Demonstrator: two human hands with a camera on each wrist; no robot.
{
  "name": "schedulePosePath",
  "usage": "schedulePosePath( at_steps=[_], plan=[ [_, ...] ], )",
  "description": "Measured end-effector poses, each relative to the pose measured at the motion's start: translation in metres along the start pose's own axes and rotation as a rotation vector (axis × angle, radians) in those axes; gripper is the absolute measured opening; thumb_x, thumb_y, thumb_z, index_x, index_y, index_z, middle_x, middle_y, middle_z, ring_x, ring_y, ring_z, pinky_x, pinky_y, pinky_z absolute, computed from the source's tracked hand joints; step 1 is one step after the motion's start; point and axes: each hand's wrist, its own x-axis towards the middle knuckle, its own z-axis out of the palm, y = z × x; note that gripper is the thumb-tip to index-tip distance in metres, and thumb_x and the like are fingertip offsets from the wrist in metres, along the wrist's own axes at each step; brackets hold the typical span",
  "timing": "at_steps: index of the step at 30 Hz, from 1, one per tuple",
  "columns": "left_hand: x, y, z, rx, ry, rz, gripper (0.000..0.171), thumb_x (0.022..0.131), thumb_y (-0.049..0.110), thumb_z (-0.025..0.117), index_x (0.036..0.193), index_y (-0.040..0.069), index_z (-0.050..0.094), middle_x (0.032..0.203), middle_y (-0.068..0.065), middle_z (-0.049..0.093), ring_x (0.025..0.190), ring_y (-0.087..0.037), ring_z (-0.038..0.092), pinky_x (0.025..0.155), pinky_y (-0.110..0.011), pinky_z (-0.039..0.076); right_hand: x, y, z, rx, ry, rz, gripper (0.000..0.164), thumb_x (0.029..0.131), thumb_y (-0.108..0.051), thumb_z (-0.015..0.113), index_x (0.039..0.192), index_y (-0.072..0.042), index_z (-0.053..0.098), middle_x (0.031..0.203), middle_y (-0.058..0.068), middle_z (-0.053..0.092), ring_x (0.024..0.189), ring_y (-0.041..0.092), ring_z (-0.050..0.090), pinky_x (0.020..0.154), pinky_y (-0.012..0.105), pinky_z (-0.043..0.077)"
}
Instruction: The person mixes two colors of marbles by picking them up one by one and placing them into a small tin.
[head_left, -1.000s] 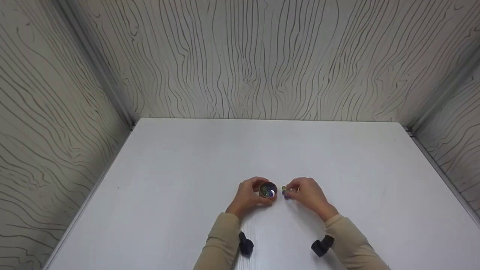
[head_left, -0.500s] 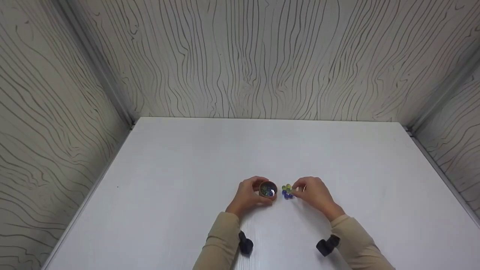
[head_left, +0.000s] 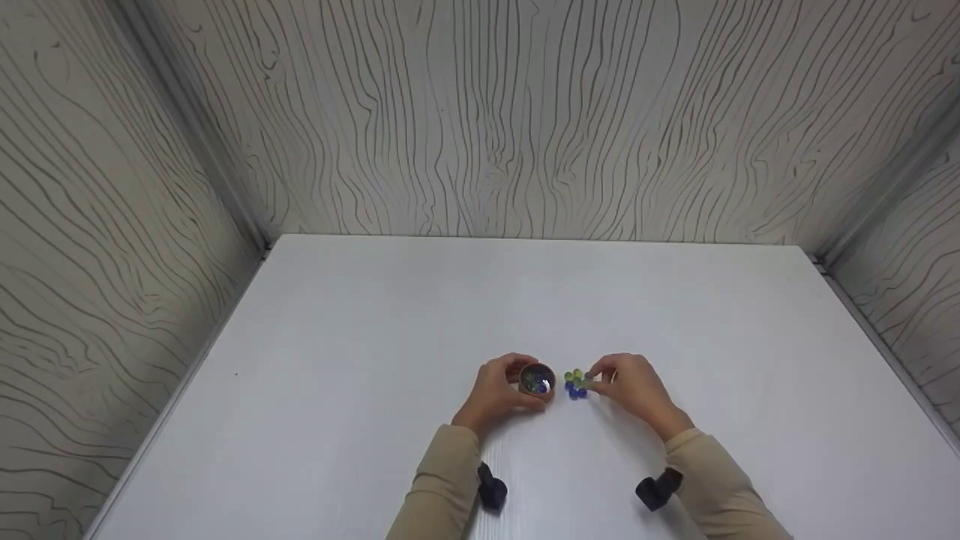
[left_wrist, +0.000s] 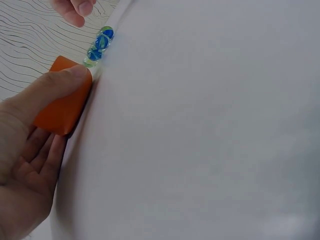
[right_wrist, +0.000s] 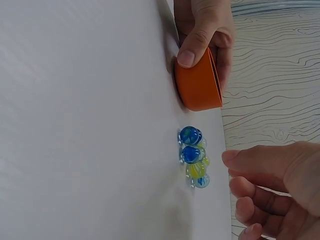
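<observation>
My left hand (head_left: pixel 495 390) holds a small orange cup (right_wrist: pixel 196 86), thumb on one side and fingers on the other. The cup stands on the white table, and the head view looks into its dark inside, where several blue and green glass marbles (head_left: pixel 535 383) lie. Just right of the cup, a cluster of marbles (right_wrist: pixel 192 154), clear glass with blue and yellow-green swirls, rests on the table. Beside that cluster is my right hand (head_left: pixel 630 386), fingers loosely bent. In the right wrist view a gap separates its thumb from the marbles, and nothing shows between the fingers.
The white table (head_left: pixel 375 322) extends around both hands. Panels with a wood-grain pattern (head_left: pixel 480 120) rise behind it and at both sides. A black wrist camera (head_left: pixel 493 491) sits at the left sleeve, another black camera (head_left: pixel 658 489) at the right one.
My right hand has shifted slightly to the right, off the marble cluster, so more of the marbles show. The left hand and the cup have stayed in place.
</observation>
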Motion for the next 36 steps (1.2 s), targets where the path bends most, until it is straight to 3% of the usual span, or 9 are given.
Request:
schedulePosePath(
  at_steps=[21, 36],
  plan=[
    [0.0, -0.001, 0.002, 0.004, 0.011, -0.003, 0.058, 0.062, 0.005, 0.088, 0.114, 0.005, 0.064, 0.113, -0.012, 0.07, 0.112, -0.026, 0.065, 0.099, -0.032, 0.055, 0.013, 0.011, -0.006, -0.081, -0.104, -0.041, 0.017, 0.083, -0.004, 0.069, 0.099, -0.003, 0.072, 0.078, 0.006, 0.065, 0.073, 0.013, 0.053, 0.064, 0.024, 0.045],
    [-0.002, 0.004, 0.0, -0.006, -0.002, -0.036, 0.061, 0.063, 0.007, 0.088, 0.118, 0.006, 0.063, 0.116, -0.01, 0.069, 0.113, -0.023, 0.065, 0.1, -0.029, 0.054, 0.021, 0.011, 0.0, -0.131, -0.123, -0.056, 0.021, 0.081, 0.001, 0.065, 0.1, -0.003, 0.073, 0.08, 0.007, 0.064, 0.075, 0.016, 0.053, 0.07, 0.032, 0.047]
  ],
)
